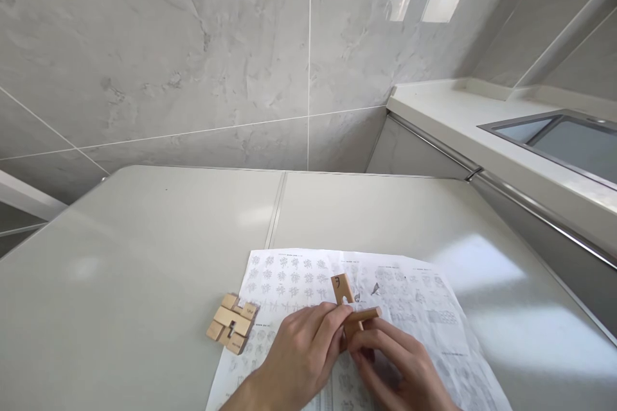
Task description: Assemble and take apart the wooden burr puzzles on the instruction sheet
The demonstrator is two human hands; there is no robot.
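Two crossed wooden puzzle pieces [340,289] are held above the printed sheet, one of them with a dark mark on its upper end. My left hand [304,348] closes on them from the left, its fingertips at the place where they cross. From the right, my right hand [396,359] pinches the lower part, beneath the piece that points right. The fingers hide how the pieces join. To the left, a flat wooden interlocking puzzle block [232,323] rests partly on the table and partly at the sheet's edge.
The creased instruction sheet [282,289] with rows of small drawings lies under my hands on the pale table [144,257]. A seam crosses the tabletop. At the right stands a white counter [434,106] with a sink [559,138]; a grey tiled wall [193,45] is behind.
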